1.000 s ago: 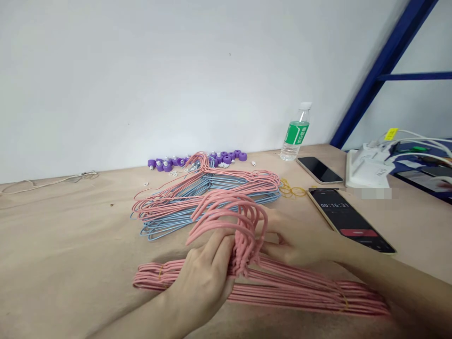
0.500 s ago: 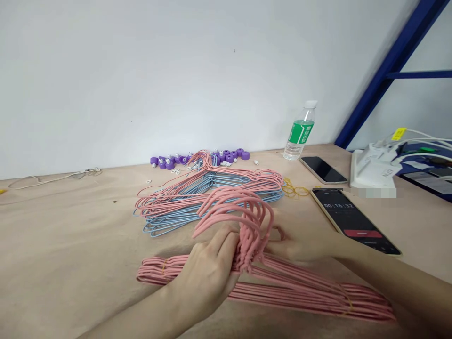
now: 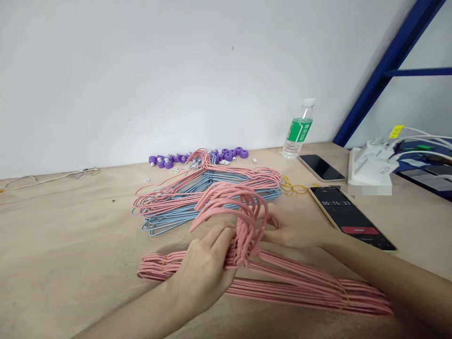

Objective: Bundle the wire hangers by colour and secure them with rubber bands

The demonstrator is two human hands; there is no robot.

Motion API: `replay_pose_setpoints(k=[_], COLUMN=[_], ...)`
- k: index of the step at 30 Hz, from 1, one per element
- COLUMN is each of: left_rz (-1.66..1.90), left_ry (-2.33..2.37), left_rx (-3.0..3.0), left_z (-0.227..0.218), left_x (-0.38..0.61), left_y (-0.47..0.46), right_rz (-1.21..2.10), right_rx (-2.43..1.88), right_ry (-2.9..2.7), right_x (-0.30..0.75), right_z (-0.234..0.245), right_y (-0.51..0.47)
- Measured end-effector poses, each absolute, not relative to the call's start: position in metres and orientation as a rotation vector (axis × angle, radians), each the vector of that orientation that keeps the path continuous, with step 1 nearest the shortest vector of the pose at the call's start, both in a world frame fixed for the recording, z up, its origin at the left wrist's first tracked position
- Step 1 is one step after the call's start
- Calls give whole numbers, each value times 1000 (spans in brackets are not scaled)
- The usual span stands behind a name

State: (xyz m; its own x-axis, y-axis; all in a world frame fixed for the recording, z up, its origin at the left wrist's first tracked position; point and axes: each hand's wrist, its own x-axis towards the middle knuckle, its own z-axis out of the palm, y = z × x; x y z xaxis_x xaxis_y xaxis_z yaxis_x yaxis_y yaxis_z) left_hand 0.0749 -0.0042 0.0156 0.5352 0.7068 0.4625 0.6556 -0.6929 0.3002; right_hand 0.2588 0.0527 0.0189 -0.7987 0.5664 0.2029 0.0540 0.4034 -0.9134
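A bundle of pink wire hangers (image 3: 282, 280) lies across the near part of the table, its hooks standing up and curving left. Yellow rubber bands circle both ends of the bundle. My left hand (image 3: 206, 263) is closed around the necks just below the hooks. On the far right side of those hooks is my right hand (image 3: 286, 230), with bent fingers; its fingertips are hidden behind the pink wires, so what they pinch cannot be seen.
Behind lies a pile of pink and blue hangers (image 3: 208, 200), with purple caps (image 3: 168, 163) and small white parts along the wall. To the right are loose rubber bands (image 3: 294, 188), a water bottle (image 3: 298, 132), two phones (image 3: 348, 212) and a white power strip (image 3: 370, 167).
My hands stay at the hooks, with my right hand a little higher and its fingers slightly shifted. The whole view has drifted slightly; the phone timer has advanced one second.
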Motion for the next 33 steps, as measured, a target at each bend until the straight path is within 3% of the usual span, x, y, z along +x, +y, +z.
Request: replay_pose_setpoints(k=[13,25,33], left_rz=[877,838,461], left_ry=[1144,1152,1254], left_rx=[2680,2683,2680], left_z=[16,17,18], left_x=[74,75,76], left_y=[-1,-2,-2], right_rz=[1415,1168,1163], right_rx=[-511,-473,-506], right_ry=[-2206,-2315,-2315], right_x=[255,252,252], right_z=[24,37,35], right_y=[47,39,39])
